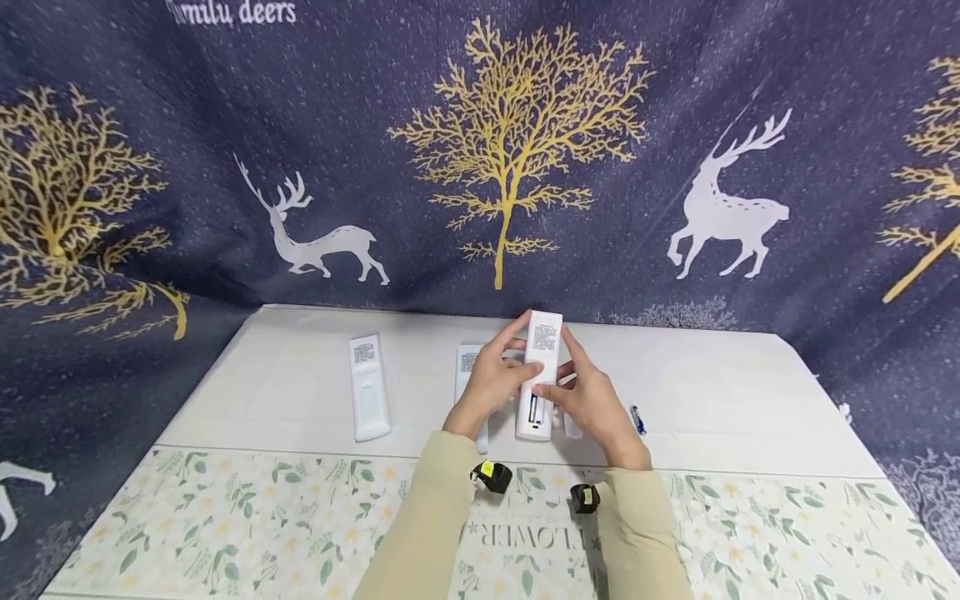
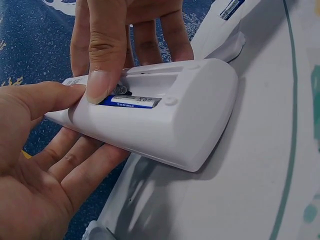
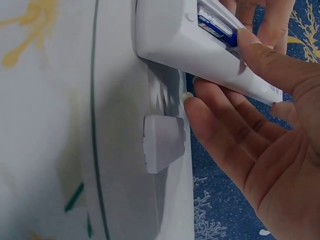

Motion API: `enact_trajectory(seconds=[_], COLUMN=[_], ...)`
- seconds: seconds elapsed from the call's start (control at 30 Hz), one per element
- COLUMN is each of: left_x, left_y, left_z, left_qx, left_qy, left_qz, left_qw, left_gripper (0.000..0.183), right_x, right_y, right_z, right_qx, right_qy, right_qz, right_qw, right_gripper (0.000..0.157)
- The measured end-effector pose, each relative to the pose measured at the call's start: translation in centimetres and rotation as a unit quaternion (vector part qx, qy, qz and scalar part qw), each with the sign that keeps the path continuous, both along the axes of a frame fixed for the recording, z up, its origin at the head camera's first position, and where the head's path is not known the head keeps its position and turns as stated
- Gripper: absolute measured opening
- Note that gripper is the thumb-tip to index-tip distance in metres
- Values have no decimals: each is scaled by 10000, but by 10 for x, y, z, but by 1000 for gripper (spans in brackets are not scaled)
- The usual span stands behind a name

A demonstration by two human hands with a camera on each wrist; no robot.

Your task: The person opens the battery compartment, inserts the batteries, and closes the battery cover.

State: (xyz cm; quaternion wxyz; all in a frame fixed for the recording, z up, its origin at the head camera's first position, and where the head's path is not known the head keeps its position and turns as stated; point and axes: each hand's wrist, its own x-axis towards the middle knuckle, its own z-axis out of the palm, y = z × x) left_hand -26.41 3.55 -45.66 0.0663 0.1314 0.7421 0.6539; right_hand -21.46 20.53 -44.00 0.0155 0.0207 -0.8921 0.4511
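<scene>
Both hands hold a white remote control (image 1: 545, 346) back side up, its battery bay uncovered. My left hand (image 1: 491, 377) grips it from the left, thumb on its back. On the other side my right hand (image 1: 596, 400) supports it with fingers, while the right thumb (image 2: 102, 82) presses at the end of a blue-and-silver battery (image 2: 132, 102) in the bay. Beside that battery the other slot shows a bare spring (image 2: 121, 90). A loose battery cover (image 3: 165, 144) lies on the table under the right hand. Farther right lies another blue battery (image 1: 637, 420).
A white remote (image 1: 370, 392) lies face down at the left. Another remote (image 1: 467, 360) is partly hidden behind the left hand. The table has a white cover (image 1: 285, 375) with a flowered cloth (image 1: 262, 517) nearer me. A dark deer-print curtain (image 1: 442, 250) hangs behind.
</scene>
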Motion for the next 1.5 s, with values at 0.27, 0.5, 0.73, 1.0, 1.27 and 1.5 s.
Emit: enact_trajectory(seconds=[0.27,0.5,0.73,1.0,1.27,1.5], left_x=[0,0,-1,-2,-1,0], left_y=[0,-1,-1,0,1,1], left_z=[1,2,1,-1,-1,0], left_qx=[26,28,40,25,-31,-22], left_qy=[58,47,76,5,-67,-32], left_qz=[-23,18,35,64,116,146], left_qw=[10000,10000,10000,10000,9999,9999], left_gripper=[86,87,85,87,87,87], right_x=[0,0,1,3,7,9], right_y=[1,3,5,15,25,34], right_z=[3,3,6,13,19,22], right_qx=[165,157,357,586,759,898], right_qy=[51,25,31,-41,-142,-133], right_qz=[39,125,167,91,54,-110], right_qw=[9998,9998,9992,9982,9970,9958], right_gripper=[106,102,95,85,80,79])
